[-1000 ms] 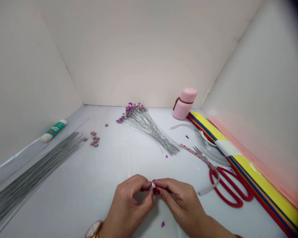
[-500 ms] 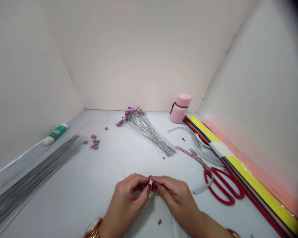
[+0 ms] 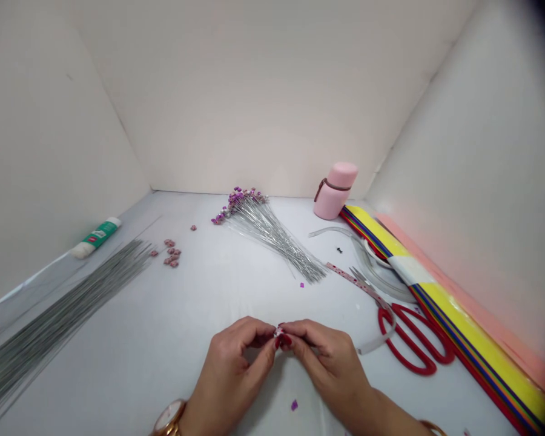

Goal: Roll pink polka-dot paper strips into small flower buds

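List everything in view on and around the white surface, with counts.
White surface: one, under everything.
White walls: three, left, back, right.
Tube: one, green and white, left edge.
Bare wires: many, grey, lower left.
Folded paper stars: about nine, pink, left of centre.
Star-tipped wires: many, silver with purple tips, far centre.
Bottle: one, pink, brown strap, far right.
Scissors: one pair, red handles, right.
Paper strip: one, pink, beside scissors.
Clear strip: one, curled, beside scissors.
Striped paper stack: one, yellow-banded, right edge.
Salmon paper sheet: one, behind stack.
Purple scraps: two, centre.
Black piece: one, near bottle.
Small star: one, pinkish, pinched between both hands.
Left hand: pinching star, wristwatch.
Right hand: pinching star.
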A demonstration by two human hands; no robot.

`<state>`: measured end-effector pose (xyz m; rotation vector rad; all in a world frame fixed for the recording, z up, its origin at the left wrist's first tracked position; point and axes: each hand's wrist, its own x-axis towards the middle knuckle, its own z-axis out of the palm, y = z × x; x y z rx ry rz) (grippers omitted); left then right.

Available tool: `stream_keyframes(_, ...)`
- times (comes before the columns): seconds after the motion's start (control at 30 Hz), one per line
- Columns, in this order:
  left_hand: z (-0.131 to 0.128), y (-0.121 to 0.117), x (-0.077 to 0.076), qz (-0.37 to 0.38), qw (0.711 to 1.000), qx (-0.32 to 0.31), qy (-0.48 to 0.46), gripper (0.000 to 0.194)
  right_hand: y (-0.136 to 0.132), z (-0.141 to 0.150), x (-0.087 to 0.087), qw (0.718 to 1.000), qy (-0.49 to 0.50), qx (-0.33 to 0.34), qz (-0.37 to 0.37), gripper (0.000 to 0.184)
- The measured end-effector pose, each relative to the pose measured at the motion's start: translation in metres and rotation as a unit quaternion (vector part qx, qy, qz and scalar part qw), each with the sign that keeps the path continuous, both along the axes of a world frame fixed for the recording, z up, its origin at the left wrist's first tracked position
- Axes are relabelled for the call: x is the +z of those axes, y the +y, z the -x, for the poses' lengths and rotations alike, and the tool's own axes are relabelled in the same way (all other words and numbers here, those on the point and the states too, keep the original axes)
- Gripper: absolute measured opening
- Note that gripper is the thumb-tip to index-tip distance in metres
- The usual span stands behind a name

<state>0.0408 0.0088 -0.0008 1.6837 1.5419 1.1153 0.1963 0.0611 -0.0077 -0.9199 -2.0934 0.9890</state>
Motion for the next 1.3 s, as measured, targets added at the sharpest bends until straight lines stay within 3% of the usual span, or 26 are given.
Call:
stream_keyframes(0.13, 0.0002, 0.0019, -0.0025, 0.028, 0.999, 0.01, -0.018, 0.011, -0.0003, 0.0003, 0.0005, 1.0, -0.001, 0.017, -0.002, 0.018)
stream_keyframes(0.3, 0.0011, 0.0046, 0.0002, 0.044, 0.996, -0.005, -0.071, 0.01, 0.0001, -0.0021, -0.0012, 0.998, 0.028, 0.013, 0.053, 0.023)
stream_keyframes(0.53, 0.0021, 0.0027, -0.0023, 0.009, 1.0, 0.006, -0.029, 0.016, 0.0001, -0.0009, -0.0021, 0.997, 0.03, 0.0, 0.075, 0.018)
stream_keyframes(0.87, -0.0014, 0.0006, -0.0033, -0.016, 0.999, 0.012, 0.026, 0.011, -0.0004, -0.0003, -0.0024, 1.0, -0.003, -0.002, -0.015, 0.016)
stream_keyframes(1.17, -0.0048, -0.0021, -0.0071, -0.102, 0.99, 0.043, 0.089, 0.012, -0.0037, 0.0, -0.0015, 0.99, -0.02, 0.016, -0.138, 0.022)
stream_keyframes(1.3, -0.0045, 0.0004, -0.0041, -0.085, 0.99, 0.039, 0.107, 0.015, -0.0039, -0.0002, -0.005, 0.989, -0.044, 0.012, -0.141, 0.022)
